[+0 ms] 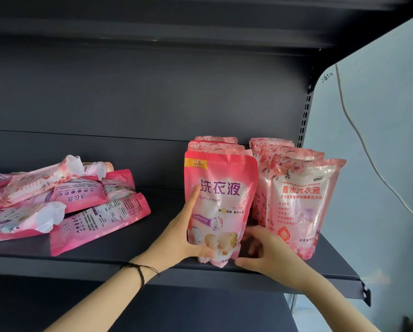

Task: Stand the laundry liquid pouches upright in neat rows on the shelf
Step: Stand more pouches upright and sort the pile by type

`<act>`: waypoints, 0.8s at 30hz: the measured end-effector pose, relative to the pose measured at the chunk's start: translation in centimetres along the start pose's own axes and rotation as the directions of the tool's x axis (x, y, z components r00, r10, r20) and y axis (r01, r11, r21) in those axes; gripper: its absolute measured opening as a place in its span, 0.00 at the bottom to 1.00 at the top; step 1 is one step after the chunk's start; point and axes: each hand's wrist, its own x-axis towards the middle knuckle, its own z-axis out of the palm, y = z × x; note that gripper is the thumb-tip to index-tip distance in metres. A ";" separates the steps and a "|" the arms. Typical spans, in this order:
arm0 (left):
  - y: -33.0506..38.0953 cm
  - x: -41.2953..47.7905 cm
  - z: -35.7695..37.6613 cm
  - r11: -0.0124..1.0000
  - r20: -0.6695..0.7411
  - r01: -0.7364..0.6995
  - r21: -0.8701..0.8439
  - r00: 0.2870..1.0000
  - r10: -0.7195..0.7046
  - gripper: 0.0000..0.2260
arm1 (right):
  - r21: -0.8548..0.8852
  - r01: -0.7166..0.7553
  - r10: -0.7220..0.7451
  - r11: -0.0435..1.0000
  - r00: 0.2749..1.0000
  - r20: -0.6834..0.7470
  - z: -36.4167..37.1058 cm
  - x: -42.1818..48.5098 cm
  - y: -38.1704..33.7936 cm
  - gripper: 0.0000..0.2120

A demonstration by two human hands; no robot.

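Front pouch (221,204) upright at shelf (128,250) edge, gripped low by left hand (176,236) from 9 o'clock, right hand (265,250) from 4 o'clock. Two more pouches (216,144) behind at 12 o'clock, standing row (303,207) at 3 o'clock, flat heap (68,204) well off at 9 o'clock.

Soft daylight enters from the right of the frame, where the wall (392,152) is bright. The shelf (104,257) stays dim and is darkest at upper left. White glare streaks the right pouch (296,207). A deep shadow sits low right of the middle pouch (221,200). Straight edges bow near the borders, and the lower right corner is blurred.
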 end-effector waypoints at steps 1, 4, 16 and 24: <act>-0.1 -0.2 0.0 1.000 0.007 0.002 0.016 1.000 -0.002 0.59 | 0.099 -0.005 0.011 0.995 0.998 -0.060 0.2 -0.3 -0.5 0.33; -0.5 -0.6 0.0 0.997 0.027 0.003 0.073 1.000 -0.005 0.60 | 0.336 0.069 0.000 0.939 0.979 -0.203 1.4 0.1 -1.8 0.52; -0.1 1.1 0.9 0.996 -0.008 -0.028 0.089 1.000 0.028 0.59 | 0.372 0.069 0.025 0.926 0.970 -0.244 1.9 3.4 -1.4 0.55; -0.3 0.1 -2.8 0.938 -0.056 -0.032 0.344 0.997 0.054 0.38 | 0.176 0.151 -0.062 0.973 0.899 -0.433 -0.6 2.4 -2.8 0.40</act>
